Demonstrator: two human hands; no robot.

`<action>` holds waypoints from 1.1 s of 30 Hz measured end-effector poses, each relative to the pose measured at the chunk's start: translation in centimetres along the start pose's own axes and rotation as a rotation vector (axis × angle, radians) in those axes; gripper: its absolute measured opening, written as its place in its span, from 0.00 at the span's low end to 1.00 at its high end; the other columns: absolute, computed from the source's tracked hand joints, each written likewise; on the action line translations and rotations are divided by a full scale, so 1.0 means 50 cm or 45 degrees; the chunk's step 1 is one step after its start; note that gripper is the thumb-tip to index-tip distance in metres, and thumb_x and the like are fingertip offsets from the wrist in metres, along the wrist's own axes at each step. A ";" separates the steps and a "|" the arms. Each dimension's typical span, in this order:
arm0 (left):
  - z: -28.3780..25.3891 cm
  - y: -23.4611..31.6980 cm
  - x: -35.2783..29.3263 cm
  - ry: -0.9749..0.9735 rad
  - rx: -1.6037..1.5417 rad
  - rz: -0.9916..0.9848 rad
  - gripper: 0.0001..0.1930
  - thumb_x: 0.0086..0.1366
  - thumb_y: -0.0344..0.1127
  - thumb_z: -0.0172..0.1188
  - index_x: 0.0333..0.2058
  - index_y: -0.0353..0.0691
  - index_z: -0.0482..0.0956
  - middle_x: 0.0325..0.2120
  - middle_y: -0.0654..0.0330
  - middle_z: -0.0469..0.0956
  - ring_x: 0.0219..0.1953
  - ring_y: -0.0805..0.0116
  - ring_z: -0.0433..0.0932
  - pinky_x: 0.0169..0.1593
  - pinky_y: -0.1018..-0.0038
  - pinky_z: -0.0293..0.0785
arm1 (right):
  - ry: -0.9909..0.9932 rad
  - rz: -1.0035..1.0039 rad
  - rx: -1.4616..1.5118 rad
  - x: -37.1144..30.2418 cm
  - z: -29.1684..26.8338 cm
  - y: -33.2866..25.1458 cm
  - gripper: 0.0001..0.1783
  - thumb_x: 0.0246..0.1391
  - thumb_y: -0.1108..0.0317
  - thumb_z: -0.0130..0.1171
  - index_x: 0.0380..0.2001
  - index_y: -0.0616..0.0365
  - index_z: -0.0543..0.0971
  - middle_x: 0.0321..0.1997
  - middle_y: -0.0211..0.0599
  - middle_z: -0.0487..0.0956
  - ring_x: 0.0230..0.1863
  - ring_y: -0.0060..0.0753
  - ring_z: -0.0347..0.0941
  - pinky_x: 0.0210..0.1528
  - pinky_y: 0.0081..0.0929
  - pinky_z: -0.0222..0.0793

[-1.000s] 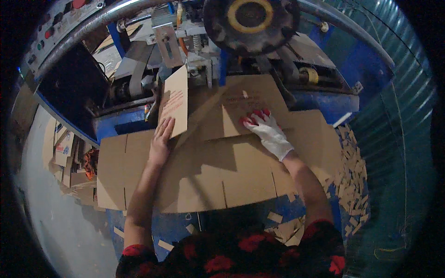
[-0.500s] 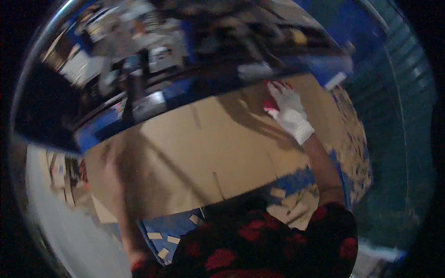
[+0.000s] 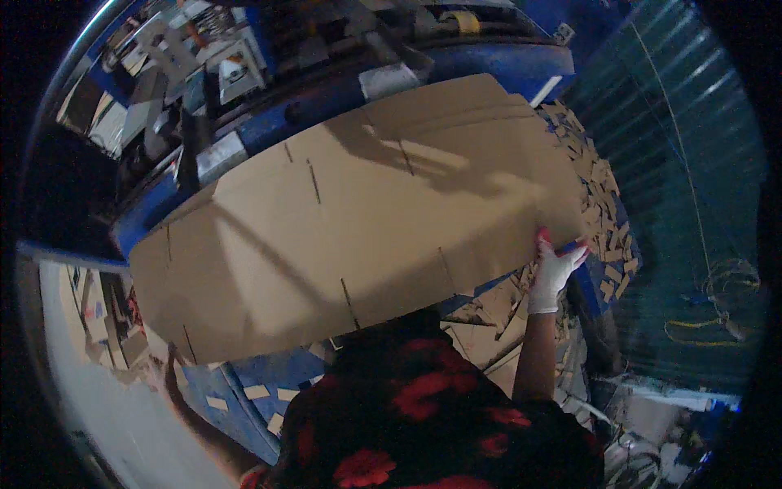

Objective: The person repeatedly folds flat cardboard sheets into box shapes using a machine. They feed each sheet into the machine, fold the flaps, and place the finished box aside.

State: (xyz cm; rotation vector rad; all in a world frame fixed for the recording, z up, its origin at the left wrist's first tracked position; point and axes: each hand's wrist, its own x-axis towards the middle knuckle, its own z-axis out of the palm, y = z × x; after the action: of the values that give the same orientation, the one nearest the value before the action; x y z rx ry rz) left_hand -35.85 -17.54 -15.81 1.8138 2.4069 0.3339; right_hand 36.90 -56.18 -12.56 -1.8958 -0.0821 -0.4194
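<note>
A large brown cardboard sheet (image 3: 269, 220) with several narrow slots along its long edges stretches across in front of me, its far edge at the blue machine. My left hand (image 3: 160, 365), which looks bare, grips its near left corner; most of those fingers are hidden. At the near right corner is my right hand (image 3: 552, 275), in a white glove with red fingertips. Its thumb lies at the sheet's edge and the other fingers reach round the corner, partly out of sight. Shadows fall across the cardboard.
The blue machine (image 3: 497, 65) with dark metal parts runs along the far side. Many small cardboard scraps (image 3: 599, 183) are heaped at the right, with more offcuts (image 3: 489, 314) below the sheet. A corrugated green wall (image 3: 668, 163) with a hanging rope (image 3: 688, 163) stands far right.
Both hands have come from the sheet's surface back to its near corners, the left moving outward. The sheet now sits farther toward the upper left in view, and the view has shifted.
</note>
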 end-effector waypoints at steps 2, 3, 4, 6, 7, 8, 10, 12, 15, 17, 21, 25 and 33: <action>-0.027 0.024 -0.013 -0.070 0.146 -0.032 0.45 0.47 0.64 0.66 0.56 0.38 0.68 0.48 0.45 0.72 0.54 0.49 0.68 0.56 0.57 0.62 | -0.269 0.549 0.656 0.010 -0.002 0.046 0.39 0.47 0.74 0.66 0.61 0.65 0.58 0.59 0.47 0.67 0.55 0.40 0.68 0.54 0.33 0.67; -0.038 0.035 -0.012 -0.127 0.165 -0.060 0.44 0.47 0.64 0.67 0.55 0.38 0.69 0.46 0.46 0.72 0.54 0.48 0.68 0.56 0.57 0.61 | -0.325 0.553 0.690 0.015 0.000 0.056 0.40 0.48 0.75 0.65 0.62 0.65 0.57 0.58 0.46 0.67 0.53 0.38 0.69 0.52 0.31 0.69; -0.049 0.038 -0.018 -0.103 0.149 0.048 0.41 0.48 0.62 0.66 0.54 0.38 0.70 0.46 0.46 0.73 0.54 0.48 0.68 0.56 0.56 0.62 | -0.346 0.642 0.714 0.024 0.001 0.054 0.40 0.49 0.76 0.64 0.63 0.65 0.56 0.58 0.46 0.67 0.51 0.36 0.71 0.50 0.29 0.70; -0.061 0.038 -0.018 -0.034 0.462 0.157 0.35 0.54 0.58 0.62 0.53 0.37 0.71 0.47 0.48 0.74 0.54 0.47 0.69 0.55 0.54 0.64 | -0.216 0.384 0.555 0.032 -0.005 0.023 0.30 0.51 0.75 0.60 0.57 0.64 0.62 0.53 0.43 0.72 0.50 0.34 0.72 0.50 0.30 0.70; -0.062 0.037 -0.019 -0.001 0.608 0.249 0.33 0.57 0.56 0.61 0.53 0.37 0.71 0.48 0.48 0.73 0.54 0.47 0.69 0.55 0.53 0.65 | -0.121 0.354 0.475 0.039 -0.008 -0.003 0.25 0.53 0.75 0.59 0.54 0.64 0.65 0.51 0.42 0.74 0.50 0.33 0.72 0.51 0.31 0.69; -0.065 0.034 -0.024 0.172 0.653 0.321 0.30 0.59 0.53 0.59 0.53 0.37 0.71 0.49 0.49 0.73 0.55 0.47 0.69 0.55 0.52 0.65 | -0.011 -0.151 -0.093 0.044 -0.018 -0.034 0.28 0.52 0.77 0.58 0.57 0.64 0.64 0.52 0.41 0.73 0.48 0.32 0.72 0.50 0.29 0.70; -0.063 0.041 -0.046 0.337 0.473 0.320 0.28 0.60 0.50 0.60 0.53 0.37 0.69 0.52 0.50 0.71 0.55 0.49 0.68 0.56 0.52 0.65 | -0.037 -0.076 0.206 0.023 -0.029 -0.091 0.30 0.52 0.77 0.59 0.58 0.63 0.62 0.53 0.43 0.72 0.48 0.33 0.72 0.50 0.30 0.70; -0.071 0.065 -0.079 0.347 -0.693 0.293 0.27 0.60 0.47 0.62 0.52 0.37 0.68 0.50 0.51 0.71 0.54 0.55 0.68 0.56 0.56 0.65 | -0.284 -0.167 0.555 -0.022 -0.024 -0.135 0.33 0.51 0.77 0.60 0.60 0.58 0.61 0.53 0.42 0.72 0.49 0.33 0.71 0.51 0.32 0.70; -0.067 0.150 -0.140 0.236 -1.973 0.265 0.26 0.61 0.36 0.61 0.56 0.36 0.64 0.50 0.54 0.71 0.52 0.63 0.70 0.56 0.64 0.65 | -0.975 0.297 0.598 -0.128 -0.023 -0.174 0.38 0.45 0.78 0.63 0.60 0.63 0.59 0.55 0.43 0.70 0.54 0.39 0.69 0.56 0.34 0.68; -0.053 0.206 -0.174 -0.039 -2.452 0.236 0.27 0.61 0.34 0.61 0.57 0.36 0.63 0.50 0.55 0.71 0.51 0.63 0.70 0.56 0.65 0.65 | -1.396 -0.307 0.110 -0.158 0.001 -0.201 0.42 0.37 0.75 0.68 0.58 0.60 0.62 0.57 0.49 0.68 0.61 0.47 0.63 0.60 0.43 0.62; -0.051 0.274 -0.242 0.158 -1.322 0.222 0.23 0.63 0.30 0.57 0.56 0.34 0.66 0.51 0.53 0.72 0.52 0.62 0.71 0.56 0.68 0.66 | -1.577 -1.537 -0.565 -0.166 0.029 -0.262 0.51 0.25 0.65 0.71 0.60 0.50 0.63 0.62 0.57 0.61 0.68 0.58 0.50 0.64 0.61 0.48; -0.061 0.375 -0.344 -0.078 -1.067 0.536 0.23 0.61 0.22 0.54 0.56 0.33 0.67 0.54 0.51 0.71 0.56 0.59 0.70 0.59 0.67 0.64 | -1.479 -1.825 -0.778 -0.164 0.079 -0.280 0.37 0.36 0.73 0.61 0.56 0.45 0.70 0.65 0.48 0.61 0.67 0.61 0.52 0.65 0.61 0.45; -0.018 0.625 -0.277 0.059 -0.639 1.317 0.29 0.57 0.22 0.49 0.60 0.37 0.64 0.57 0.50 0.68 0.61 0.48 0.64 0.63 0.62 0.62 | -1.205 -1.938 -0.734 -0.059 0.302 -0.224 0.38 0.40 0.77 0.56 0.59 0.38 0.68 0.60 0.41 0.67 0.60 0.50 0.62 0.61 0.58 0.55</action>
State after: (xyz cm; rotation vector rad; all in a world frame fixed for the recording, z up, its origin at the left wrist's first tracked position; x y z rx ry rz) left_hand -2.93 -22.71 -8.06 2.5577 1.0190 0.9375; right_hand 34.98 -37.78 -8.02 -2.0817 -2.2974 -0.4856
